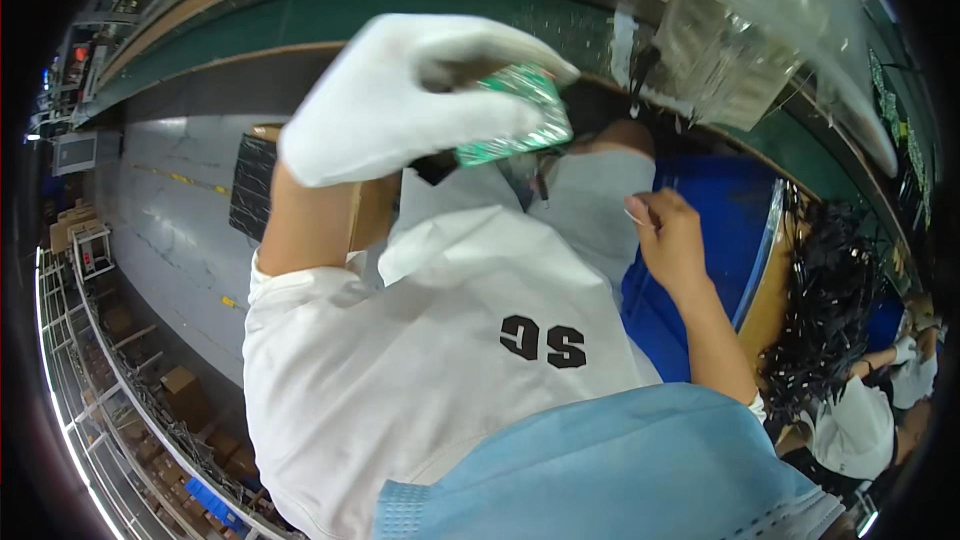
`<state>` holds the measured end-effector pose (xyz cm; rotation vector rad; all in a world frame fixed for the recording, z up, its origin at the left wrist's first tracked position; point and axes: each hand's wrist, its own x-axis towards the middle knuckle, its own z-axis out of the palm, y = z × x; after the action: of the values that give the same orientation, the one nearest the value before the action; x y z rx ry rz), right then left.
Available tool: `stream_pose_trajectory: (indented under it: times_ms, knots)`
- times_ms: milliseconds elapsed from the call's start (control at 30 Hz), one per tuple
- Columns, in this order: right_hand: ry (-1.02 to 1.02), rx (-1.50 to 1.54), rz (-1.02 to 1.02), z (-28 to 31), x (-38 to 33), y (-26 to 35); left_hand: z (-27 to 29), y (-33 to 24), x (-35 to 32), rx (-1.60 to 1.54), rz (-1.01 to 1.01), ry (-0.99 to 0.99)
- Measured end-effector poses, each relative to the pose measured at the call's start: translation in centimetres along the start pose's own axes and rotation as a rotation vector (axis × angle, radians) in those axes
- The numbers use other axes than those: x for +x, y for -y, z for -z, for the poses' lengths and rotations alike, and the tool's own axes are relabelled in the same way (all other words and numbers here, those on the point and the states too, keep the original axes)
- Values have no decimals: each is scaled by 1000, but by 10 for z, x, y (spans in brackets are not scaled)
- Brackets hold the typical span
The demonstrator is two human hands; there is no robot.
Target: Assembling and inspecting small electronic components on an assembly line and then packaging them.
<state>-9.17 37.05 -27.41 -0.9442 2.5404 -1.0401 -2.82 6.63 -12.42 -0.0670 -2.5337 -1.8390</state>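
My left hand (390,105), in a white glove, is raised above my lap and closed around a green circuit board (530,110) with a shiny, glinting surface. A small black piece (433,170) shows just below the glove; whether it joins the board I cannot tell. Lower and to the right, my right hand (668,230) is bare, its thumb and fingertips brought together. A thin whitish sliver (637,217) shows at those fingertips, too small to name. The two hands are well apart.
A green-edged workbench (400,2) runs across the far side. Clear plastic bags (735,50) hang over it at the right. Beside my right arm stand a blue bin (690,240) and a heap of black cables (825,310). A black-wrapped box (255,185) is left; a co-worker (855,425) sits far right.
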Motion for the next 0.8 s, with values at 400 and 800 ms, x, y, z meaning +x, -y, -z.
stream_pose_trajectory:
  times_ms: [400,800]
  knots:
    - [521,677,-387,23,5,39,110,-112,135,660,-467,-561]
    - [450,554,-278,27,15,52,163,80,355,1315,126,-463]
